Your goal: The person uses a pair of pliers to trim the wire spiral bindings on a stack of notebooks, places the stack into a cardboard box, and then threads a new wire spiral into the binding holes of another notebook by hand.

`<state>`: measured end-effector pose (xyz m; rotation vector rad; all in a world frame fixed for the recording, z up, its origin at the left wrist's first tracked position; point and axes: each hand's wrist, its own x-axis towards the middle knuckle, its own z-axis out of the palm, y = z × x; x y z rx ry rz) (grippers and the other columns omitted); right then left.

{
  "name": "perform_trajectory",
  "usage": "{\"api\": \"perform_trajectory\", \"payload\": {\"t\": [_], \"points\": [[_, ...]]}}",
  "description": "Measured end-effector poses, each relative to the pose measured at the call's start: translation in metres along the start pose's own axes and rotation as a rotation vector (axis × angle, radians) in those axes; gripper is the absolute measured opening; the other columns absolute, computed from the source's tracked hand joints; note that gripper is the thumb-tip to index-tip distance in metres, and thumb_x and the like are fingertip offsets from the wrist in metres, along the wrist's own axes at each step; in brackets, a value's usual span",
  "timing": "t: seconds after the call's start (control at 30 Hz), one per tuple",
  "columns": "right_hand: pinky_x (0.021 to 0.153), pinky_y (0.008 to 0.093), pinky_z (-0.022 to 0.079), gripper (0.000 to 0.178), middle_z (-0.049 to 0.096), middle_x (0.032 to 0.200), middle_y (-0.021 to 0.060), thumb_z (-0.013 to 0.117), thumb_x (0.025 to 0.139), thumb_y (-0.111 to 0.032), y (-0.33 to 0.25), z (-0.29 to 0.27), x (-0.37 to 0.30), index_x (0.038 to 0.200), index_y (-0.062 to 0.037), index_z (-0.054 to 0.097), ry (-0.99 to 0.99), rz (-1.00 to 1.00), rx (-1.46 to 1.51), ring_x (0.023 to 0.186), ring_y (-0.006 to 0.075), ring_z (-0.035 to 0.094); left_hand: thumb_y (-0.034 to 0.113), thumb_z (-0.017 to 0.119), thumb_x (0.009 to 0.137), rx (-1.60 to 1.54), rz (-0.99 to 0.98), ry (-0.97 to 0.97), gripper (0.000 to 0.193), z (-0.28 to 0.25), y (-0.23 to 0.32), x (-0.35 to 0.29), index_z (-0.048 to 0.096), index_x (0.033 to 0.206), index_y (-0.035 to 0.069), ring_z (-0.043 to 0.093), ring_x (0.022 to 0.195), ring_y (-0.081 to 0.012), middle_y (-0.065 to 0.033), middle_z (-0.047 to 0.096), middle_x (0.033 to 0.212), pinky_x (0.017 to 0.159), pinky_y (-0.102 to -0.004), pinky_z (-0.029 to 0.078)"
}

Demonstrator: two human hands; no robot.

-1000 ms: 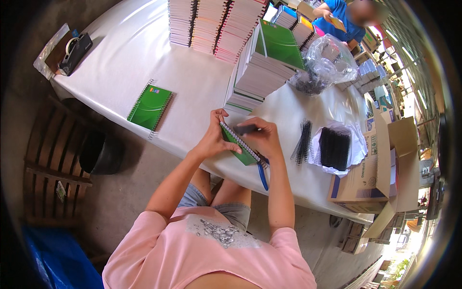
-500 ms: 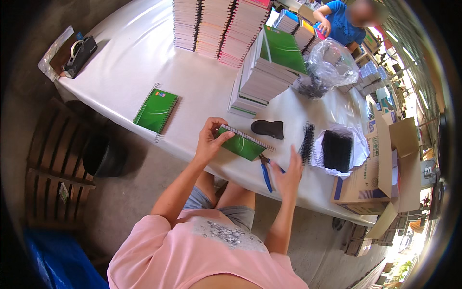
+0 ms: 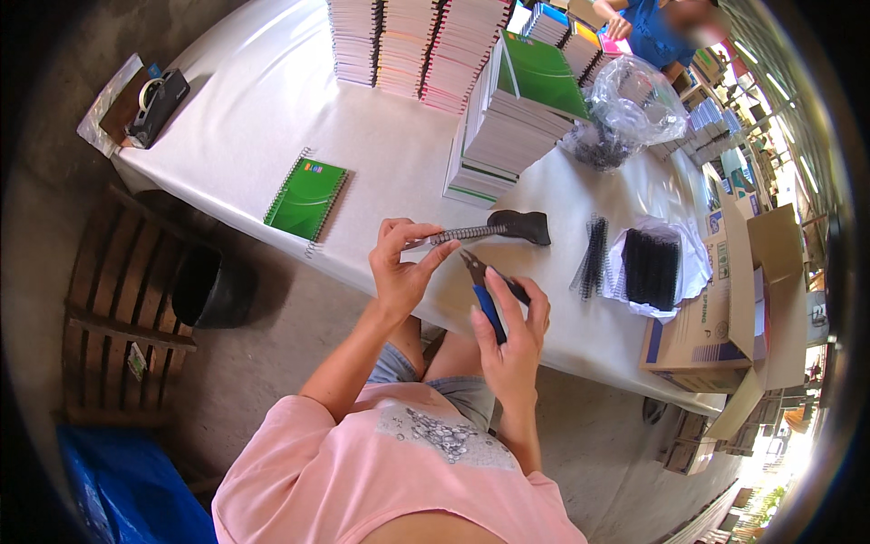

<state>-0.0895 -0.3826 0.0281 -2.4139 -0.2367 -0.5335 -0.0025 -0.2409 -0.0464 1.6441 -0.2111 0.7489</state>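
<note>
My left hand (image 3: 403,258) is closed on a spiral notebook (image 3: 467,234), which is turned so that its coiled spine faces up and its cover hardly shows. In my right hand (image 3: 517,335) is a pair of cutting pliers (image 3: 487,308) with blue-and-black handles. Their jaws point up toward the notebook's spine, a little apart from it. Just beyond the notebook lies a dark, shoe-sole-shaped piece (image 3: 521,227). A second green spiral notebook (image 3: 308,199) rests to the left, loose wire ends sticking out at its corners.
A tall stack of green-covered books (image 3: 517,118) stands behind my hands, with stacks of spiral notebooks (image 3: 399,50) farther back. Black coils (image 3: 651,269) lie on white paper at right, beside a cardboard box (image 3: 698,317). A tape dispenser (image 3: 159,107) sits far left. Another person (image 3: 657,32) is at the back right.
My right hand has picked up the pliers from the table and brought them near the notebook. My left hand has tilted the notebook from showing its green cover to spine up.
</note>
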Motion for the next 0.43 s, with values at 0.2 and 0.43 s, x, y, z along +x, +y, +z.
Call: {"api": "perform_trajectory", "payload": {"t": [0.2, 0.43], "points": [[0.094, 0.0450, 0.033, 0.039, 0.046, 0.115, 0.0145, 0.064, 0.084, -0.028, -0.0025, 0.0062, 0.0118, 0.121, -0.0167, 0.060, -0.022, -0.052, -0.017, 0.105, 0.0320, 0.045, -0.009, 0.074, 0.068, -0.189, -0.037, 0.010, 0.044, -0.0014, 0.0038, -0.0021, 0.057, 0.107, 0.003, 0.064, 0.082, -0.0163, -0.0056, 0.058, 0.092, 0.076, -0.0280, 0.050], [0.094, 0.0448, 0.033, 0.040, 0.046, 0.116, 0.0147, 0.064, 0.084, -0.029, -0.0023, 0.0084, 0.0083, 0.121, -0.0163, 0.059, -0.077, -0.003, 0.046, 0.105, 0.0327, 0.046, -0.011, 0.071, 0.070, -0.137, 0.059, -0.009, 0.049, -0.0042, 0.0029, -0.0018, 0.055, 0.112, 0.004, 0.066, 0.087, -0.0212, -0.0063, 0.058, 0.095, 0.080, -0.0308, 0.052]]}}
